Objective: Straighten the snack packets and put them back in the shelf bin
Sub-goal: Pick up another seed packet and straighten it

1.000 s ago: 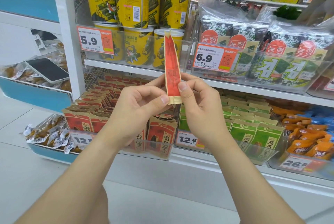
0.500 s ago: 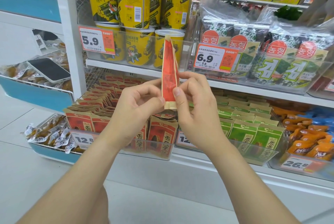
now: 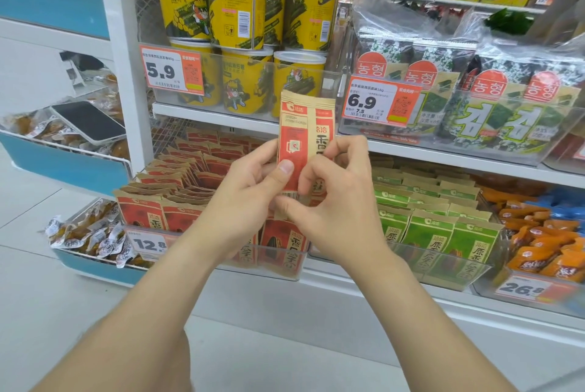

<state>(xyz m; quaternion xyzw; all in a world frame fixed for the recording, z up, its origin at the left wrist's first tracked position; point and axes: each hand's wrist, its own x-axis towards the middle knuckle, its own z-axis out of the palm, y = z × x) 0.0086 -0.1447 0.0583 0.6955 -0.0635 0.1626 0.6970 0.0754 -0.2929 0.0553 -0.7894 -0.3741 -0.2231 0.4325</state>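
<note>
White shelving, pale floor

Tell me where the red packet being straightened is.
Head view, centre: the red packet is held upright by the left hand and right hand, in front of the clear shelf bin.

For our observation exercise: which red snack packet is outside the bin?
The red snack packet pinched upright between the left hand and right hand; the others stand in the clear shelf bin.

Yellow tubs, seaweed packs above; phone left.
</note>
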